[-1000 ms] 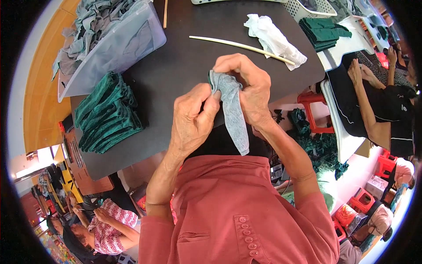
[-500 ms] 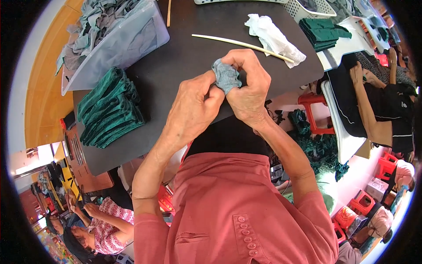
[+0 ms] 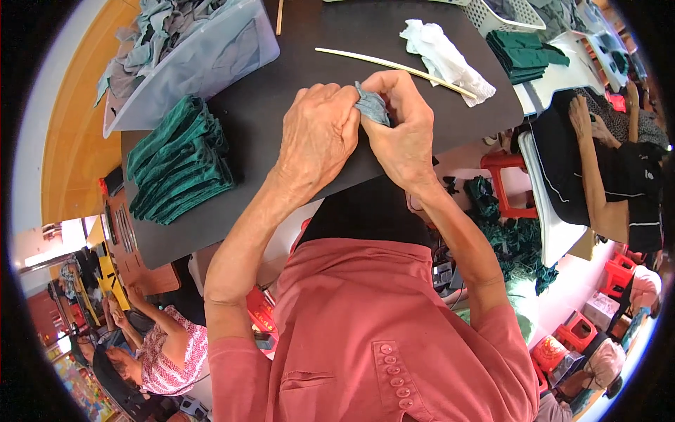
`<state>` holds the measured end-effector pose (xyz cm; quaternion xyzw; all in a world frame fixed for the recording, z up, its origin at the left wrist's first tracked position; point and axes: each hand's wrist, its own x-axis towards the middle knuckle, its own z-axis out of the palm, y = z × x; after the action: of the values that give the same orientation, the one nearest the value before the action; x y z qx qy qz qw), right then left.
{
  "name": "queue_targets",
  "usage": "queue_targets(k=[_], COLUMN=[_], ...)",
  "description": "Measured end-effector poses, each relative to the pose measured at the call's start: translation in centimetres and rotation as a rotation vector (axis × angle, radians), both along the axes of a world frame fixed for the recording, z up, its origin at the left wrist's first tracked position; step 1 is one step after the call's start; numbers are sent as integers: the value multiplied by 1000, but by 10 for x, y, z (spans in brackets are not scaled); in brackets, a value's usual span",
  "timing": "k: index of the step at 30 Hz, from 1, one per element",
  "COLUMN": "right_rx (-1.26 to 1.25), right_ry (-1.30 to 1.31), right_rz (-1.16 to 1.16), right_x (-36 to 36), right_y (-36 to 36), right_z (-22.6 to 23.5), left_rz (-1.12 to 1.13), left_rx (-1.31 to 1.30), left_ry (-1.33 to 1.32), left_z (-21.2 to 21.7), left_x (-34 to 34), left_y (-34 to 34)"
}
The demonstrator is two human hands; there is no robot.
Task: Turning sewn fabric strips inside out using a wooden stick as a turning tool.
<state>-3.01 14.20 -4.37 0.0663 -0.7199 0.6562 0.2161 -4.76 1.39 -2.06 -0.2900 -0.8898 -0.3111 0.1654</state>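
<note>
We see no labels, signs or screens; closest thing to packaging is the clear plastic bin (image 3: 204, 67) at the far left of the dark surface (image 3: 281, 133), and a white lattice basket (image 3: 517, 13) at the far edge

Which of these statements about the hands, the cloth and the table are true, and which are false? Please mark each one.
1. Both hands pinch one small grey-blue cloth. True: the left hand and the right hand hold it together.
2. The stack of green cloths lies on the person's right. False: it lies on the left.
3. The thin pale stick is in the right hand. False: it lies on the dark table, beyond the hands.
4. A white cloth lies by the stick's far end. True.
5. The clear plastic bin holds greyish cloths. True.
</note>
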Motion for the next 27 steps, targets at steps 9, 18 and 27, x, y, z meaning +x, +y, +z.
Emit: queue_targets(k=[9,18,27], right_rx=[-222,-340,-769], right_ry=[-108,-218,-435], right_rz=[111,312,1458], right_x=[16,28,19], right_y=[4,10,31], right_z=[6,7,28], left_rz=[-21,-178,-543], left_rx=[-36,-31,78], left_ry=[48,-106,-396], left_z=[-2,6,7], left_x=[5,-6,-2], left_y=[-4,-18,-18])
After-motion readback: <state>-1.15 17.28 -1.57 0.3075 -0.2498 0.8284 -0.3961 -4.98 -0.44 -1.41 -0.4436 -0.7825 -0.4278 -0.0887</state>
